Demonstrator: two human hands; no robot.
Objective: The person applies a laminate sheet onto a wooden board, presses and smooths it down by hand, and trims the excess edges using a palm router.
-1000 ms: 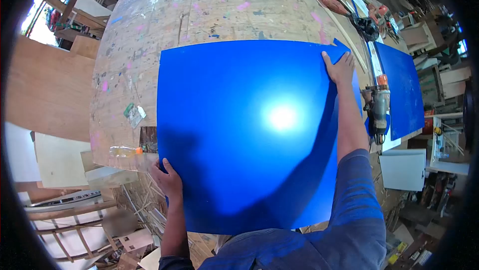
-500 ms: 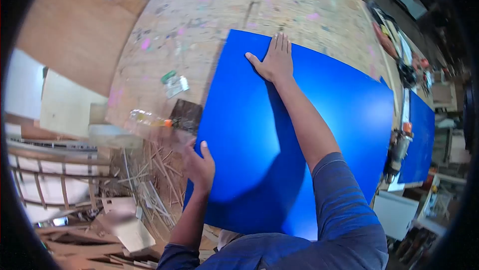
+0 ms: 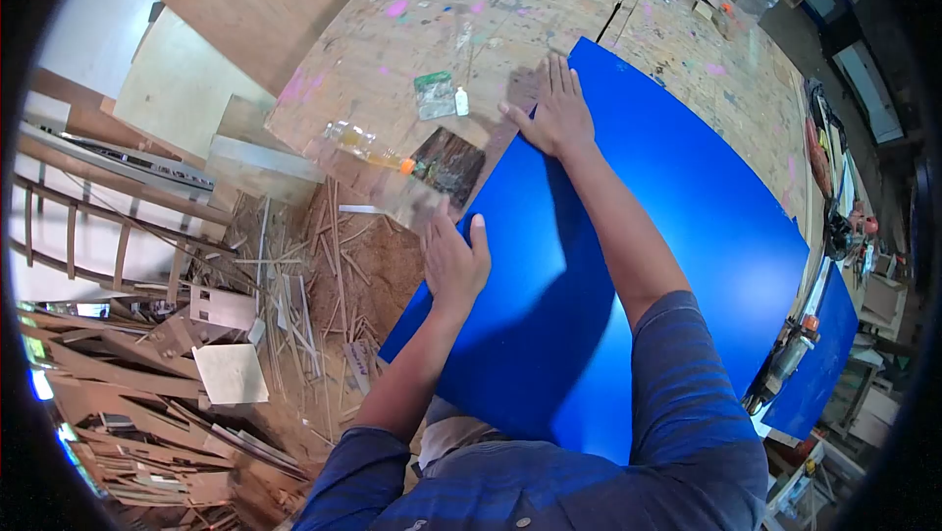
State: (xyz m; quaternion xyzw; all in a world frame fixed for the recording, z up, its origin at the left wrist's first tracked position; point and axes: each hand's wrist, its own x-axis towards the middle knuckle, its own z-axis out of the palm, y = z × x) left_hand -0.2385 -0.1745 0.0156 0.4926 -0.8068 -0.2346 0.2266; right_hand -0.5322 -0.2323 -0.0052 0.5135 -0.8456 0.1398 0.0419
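A large glossy blue board [image 3: 687, 197] lies at an angle on the stained wooden worktable, its near part reaching toward my body. My right hand [image 3: 561, 114] rests with fingers stretched out along the board's left edge, close to its far corner. Lower on that same edge is my left hand [image 3: 456, 261], thumb apart from the extended fingers; how firmly it touches the board is hard to tell. Beside the left hand lie a dark square piece [image 3: 449, 160] and a clear bottle with an orange cap [image 3: 368, 145].
A green-and-clear packet [image 3: 435, 96] and a small white bottle [image 3: 461, 101] lie on the worktable [image 3: 392, 50]. Wood offcuts [image 3: 147, 384] and sawdust cover the floor at left. A power tool [image 3: 785, 364] sits by the board's right side, next to another blue panel [image 3: 819, 359].
The camera view has turned, shifting the scene. My right hand has gone from the board's far edge to its left edge. My left hand is farther up along the left edge.
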